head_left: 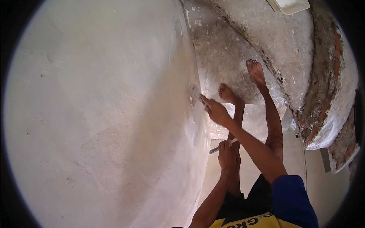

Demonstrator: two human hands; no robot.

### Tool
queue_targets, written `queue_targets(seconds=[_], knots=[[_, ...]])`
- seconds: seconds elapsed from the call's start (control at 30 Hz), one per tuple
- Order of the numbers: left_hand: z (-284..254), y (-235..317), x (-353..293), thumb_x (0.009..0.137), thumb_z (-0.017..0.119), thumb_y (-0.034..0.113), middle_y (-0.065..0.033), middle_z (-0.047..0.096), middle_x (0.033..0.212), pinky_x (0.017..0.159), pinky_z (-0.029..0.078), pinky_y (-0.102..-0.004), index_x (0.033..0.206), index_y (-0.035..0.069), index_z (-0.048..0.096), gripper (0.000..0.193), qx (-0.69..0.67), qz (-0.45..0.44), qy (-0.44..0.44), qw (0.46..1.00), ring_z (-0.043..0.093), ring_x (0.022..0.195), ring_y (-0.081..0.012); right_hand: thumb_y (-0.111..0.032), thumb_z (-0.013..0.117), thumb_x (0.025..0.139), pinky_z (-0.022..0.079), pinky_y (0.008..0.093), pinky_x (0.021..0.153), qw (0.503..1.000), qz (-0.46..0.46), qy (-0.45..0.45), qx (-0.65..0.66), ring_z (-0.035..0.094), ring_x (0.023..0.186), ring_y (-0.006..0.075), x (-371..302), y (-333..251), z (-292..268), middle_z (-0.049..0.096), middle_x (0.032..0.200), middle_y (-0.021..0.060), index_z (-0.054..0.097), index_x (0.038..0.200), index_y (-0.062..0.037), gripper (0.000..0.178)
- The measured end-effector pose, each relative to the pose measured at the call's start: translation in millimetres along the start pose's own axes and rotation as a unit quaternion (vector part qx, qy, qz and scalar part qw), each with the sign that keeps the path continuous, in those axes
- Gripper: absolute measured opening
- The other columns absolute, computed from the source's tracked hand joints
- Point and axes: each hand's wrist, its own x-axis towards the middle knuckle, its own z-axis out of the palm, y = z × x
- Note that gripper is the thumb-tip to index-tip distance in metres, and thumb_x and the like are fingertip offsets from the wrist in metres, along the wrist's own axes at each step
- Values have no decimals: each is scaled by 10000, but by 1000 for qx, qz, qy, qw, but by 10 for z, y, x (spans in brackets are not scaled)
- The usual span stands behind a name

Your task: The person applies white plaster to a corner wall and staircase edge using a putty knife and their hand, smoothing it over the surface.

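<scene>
My right hand (218, 112) reaches to the left wall and is closed round the handle of a scraper-like trowel (195, 92). Its flat blade lies against the plastered wall (95, 95), close to the wall's lower edge. Nearer to my body, my left hand (227, 156) grips a second flat tool, a putty knife by its look (214, 151). A grey end sticks out on the left of that fist, and a pale thin part shows on its right. Most of the putty knife is covered by my fingers.
My bare feet (255, 71) stand on a rough, dusty stair step (216, 38). Curved steps with broken, brick-showing edges (323, 121) rise on the right. A pale tray-like container (291, 5) sits at the top. A smoother floor (251, 163) lies below.
</scene>
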Motion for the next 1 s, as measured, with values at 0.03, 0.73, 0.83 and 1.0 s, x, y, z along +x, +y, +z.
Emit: queue_targets(seconds=[0.03, 0.73, 0.83, 1.0], knots=[[-14, 63, 9, 987, 464, 232, -134, 574, 1223, 894, 490, -469, 1196, 69, 565, 284, -12, 0, -3, 1000, 530, 1175, -329, -77, 524, 926, 490, 448, 793, 999, -34, 19, -22, 607, 865, 388, 154, 103, -43, 594, 975, 222, 338, 1498, -147, 606], [19, -32, -1, 988, 468, 171, -127, 569, 1236, 924, 486, -449, 1177, 57, 589, 252, -26, -2, 20, 999, 515, 1200, -318, -163, 463, 939, 548, 356, 483, 926, 231, -116, 275, 696, 642, 288, 194, 260, -182, 661, 895, 211, 515, 1215, 59, 358], [24, 0, 15, 995, 461, 183, -124, 564, 1220, 890, 504, -448, 1172, 61, 585, 248, -16, 5, 20, 1000, 521, 1186, -312, -161, 502, 903, 573, 338, 440, 892, 178, -104, 403, 708, 631, 241, 458, 530, -334, 651, 774, 149, 600, 925, 76, 257], [-32, 29, 21, 1003, 446, 193, -122, 562, 1200, 860, 523, -447, 1168, 59, 577, 249, -10, 0, 22, 1000, 527, 1170, -312, -141, 541, 895, 560, 326, 484, 923, 177, -117, 320, 709, 701, 225, 635, 364, -374, 645, 778, 130, 612, 1123, 73, 321]])
